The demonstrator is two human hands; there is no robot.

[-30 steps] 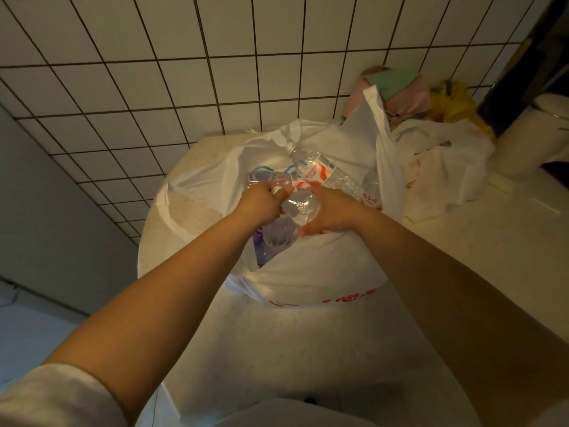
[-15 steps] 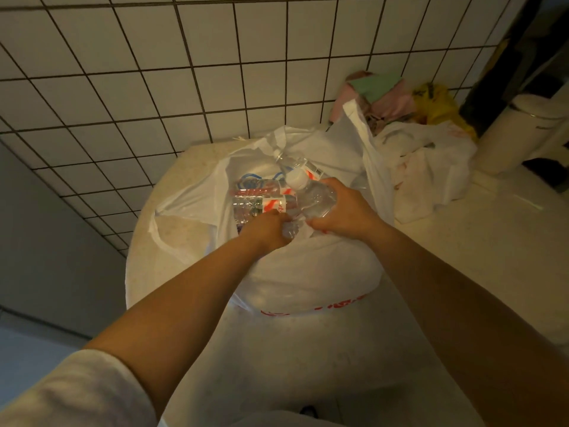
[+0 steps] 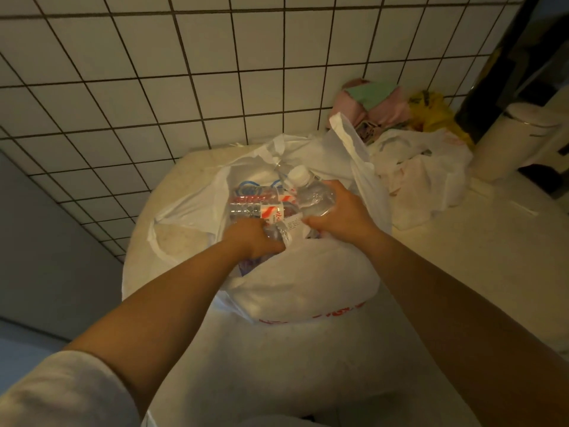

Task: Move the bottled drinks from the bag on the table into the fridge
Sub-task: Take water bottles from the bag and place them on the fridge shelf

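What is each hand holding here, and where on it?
Right hand grips a clear bottle round its body, below the white cap. Left hand grips another bottle inside the bag; which part cannot be told.

We could not read the bottles' labels; the bag hid their lower parts.
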